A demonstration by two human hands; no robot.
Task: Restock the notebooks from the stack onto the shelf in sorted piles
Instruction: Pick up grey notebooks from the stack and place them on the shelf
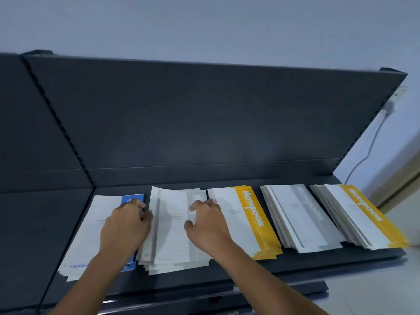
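Left hand (127,223) and right hand (208,223), fingers loosely spread, clamped on nothing, press either edge of the grey pile (172,228) on the shelf (295,264), probably squaring it between blue pile (91,233) and yellow pile (250,219).

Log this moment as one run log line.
left hand on blue pile | right hand on grey pile | squaring piles | shelf
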